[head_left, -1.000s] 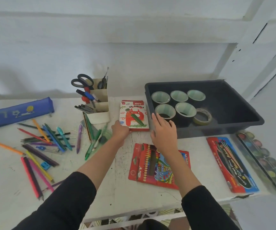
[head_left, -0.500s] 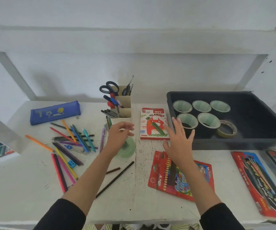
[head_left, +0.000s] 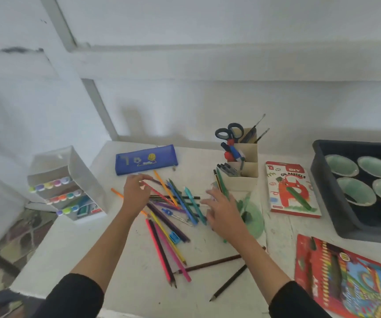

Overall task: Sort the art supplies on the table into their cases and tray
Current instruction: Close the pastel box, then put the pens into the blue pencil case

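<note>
Loose coloured pencils and pens (head_left: 175, 203) lie in a heap at the middle of the white table (head_left: 81, 244). My left hand (head_left: 135, 193) hovers over the heap's left side, fingertips at the end of a red pencil (head_left: 159, 193). My right hand (head_left: 224, 208) is spread, blurred, over the heap's right side and holds nothing. A blue zip pencil case (head_left: 146, 159) lies just behind the heap. An oil pastels box (head_left: 291, 189) and a red coloured-pencil case (head_left: 345, 278) lie to the right.
A black tray (head_left: 331, 193) with green tape rolls stands at the far right. A beige desk organiser (head_left: 244, 168) holds scissors and pens. A clear marker rack (head_left: 68, 187) sits at the left edge. A blue sharpener (head_left: 174, 237) and dark pencils (head_left: 214, 263) lie nearer me.
Both hands left the oil pastels box and moved left over the pencil heap. My view swung left, bringing in the marker rack.
</note>
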Available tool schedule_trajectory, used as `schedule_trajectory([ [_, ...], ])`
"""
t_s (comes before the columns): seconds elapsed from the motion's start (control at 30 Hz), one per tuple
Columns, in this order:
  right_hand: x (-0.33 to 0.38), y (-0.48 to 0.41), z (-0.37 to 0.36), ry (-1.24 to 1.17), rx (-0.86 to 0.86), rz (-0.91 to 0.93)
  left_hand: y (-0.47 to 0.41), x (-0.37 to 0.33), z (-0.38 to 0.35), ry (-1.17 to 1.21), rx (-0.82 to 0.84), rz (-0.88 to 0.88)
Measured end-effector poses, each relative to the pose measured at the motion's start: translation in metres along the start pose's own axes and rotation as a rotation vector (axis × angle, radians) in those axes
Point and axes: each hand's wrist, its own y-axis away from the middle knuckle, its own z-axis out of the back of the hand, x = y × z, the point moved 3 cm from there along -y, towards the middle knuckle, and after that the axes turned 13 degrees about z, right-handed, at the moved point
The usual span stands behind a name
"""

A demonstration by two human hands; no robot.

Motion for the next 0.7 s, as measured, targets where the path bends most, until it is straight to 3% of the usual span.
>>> schedule_trajectory([
  [0.3,0.004,-0.092,-0.051,0.055,0.283,-0.165,-0.105,0.021,-0.002,-0.600,0.162,-0.103],
  [0.43,0.003,-0.108,-0.059,0.150,0.312,-0.250,-0.124,0.017,-0.018,-0.693,0.204,-0.120],
  [0.7,0.003,-0.112,-0.065,0.136,0.220,-0.330,-0.141,0.006,-0.029,-0.655,0.077,0.004],
])
